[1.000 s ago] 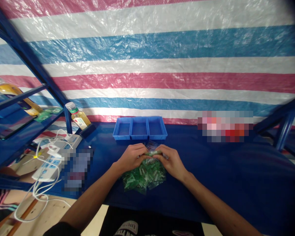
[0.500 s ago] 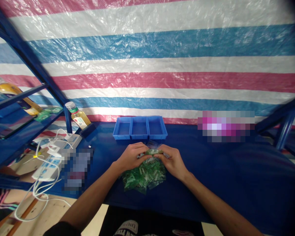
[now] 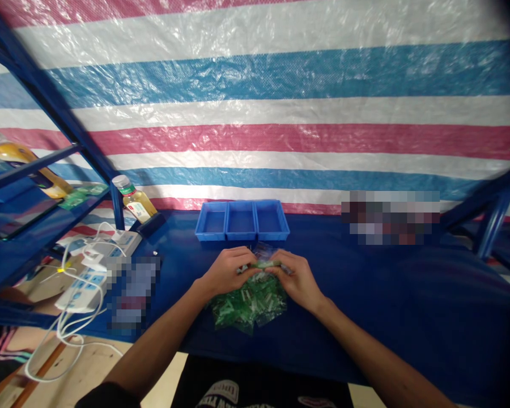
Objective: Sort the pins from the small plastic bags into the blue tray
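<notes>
While two hands (image 3: 230, 270) pinch one packet (image 3: 265, 264), three trays (image 3: 241, 221) stand beyond.

striped sheet (image 3: 255, 139): woven plastic, glossy, crinkled. packets (image 3: 250, 303): thin clear film, shiny, creased. blue tray (image 3: 240, 226): hard plastic, smooth, soft sheen. tabletop (image 3: 386, 300): smooth, low sheen. frame (image 3: 59, 115): painted metal by look. power strip (image 3: 79, 292): smooth white plastic. bottle (image 3: 138, 205): clear, shiny. clothing (image 3: 263, 377): matt black cloth.
</notes>
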Demonstrator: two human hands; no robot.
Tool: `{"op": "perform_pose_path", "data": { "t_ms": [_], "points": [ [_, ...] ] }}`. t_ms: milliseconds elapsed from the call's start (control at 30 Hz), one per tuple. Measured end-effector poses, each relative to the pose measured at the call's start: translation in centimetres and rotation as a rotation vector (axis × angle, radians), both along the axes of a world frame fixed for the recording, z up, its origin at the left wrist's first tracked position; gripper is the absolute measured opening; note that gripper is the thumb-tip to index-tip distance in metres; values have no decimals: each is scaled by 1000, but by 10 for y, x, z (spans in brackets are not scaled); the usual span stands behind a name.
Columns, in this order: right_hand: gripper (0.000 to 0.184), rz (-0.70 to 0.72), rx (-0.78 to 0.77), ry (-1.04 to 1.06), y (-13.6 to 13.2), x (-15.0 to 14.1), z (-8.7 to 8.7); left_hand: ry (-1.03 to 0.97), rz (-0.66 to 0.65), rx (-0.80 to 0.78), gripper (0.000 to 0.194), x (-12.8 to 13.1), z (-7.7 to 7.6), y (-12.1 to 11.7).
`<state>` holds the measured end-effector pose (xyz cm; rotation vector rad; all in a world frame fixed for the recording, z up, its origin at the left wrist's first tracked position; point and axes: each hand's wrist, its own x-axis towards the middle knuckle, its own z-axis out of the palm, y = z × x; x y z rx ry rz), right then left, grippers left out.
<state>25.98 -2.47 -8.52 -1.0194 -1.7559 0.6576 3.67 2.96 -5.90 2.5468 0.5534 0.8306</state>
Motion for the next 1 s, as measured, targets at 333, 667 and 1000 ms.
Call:
{"op": "perform_pose_path", "data": {
  "t_ms": [333, 667, 1000],
  "points": [
    [24, -7, 58, -14, -1, 0, 1, -44, -5, -4, 14, 2, 2, 0],
    [14, 38, -4, 20, 1, -1, 1, -41, -6, 17, 14, 0, 2, -1],
    [10, 16, 17, 2, -1, -5, 5, -47, 4, 6, 15, 0, 0, 1]
  ]
}}
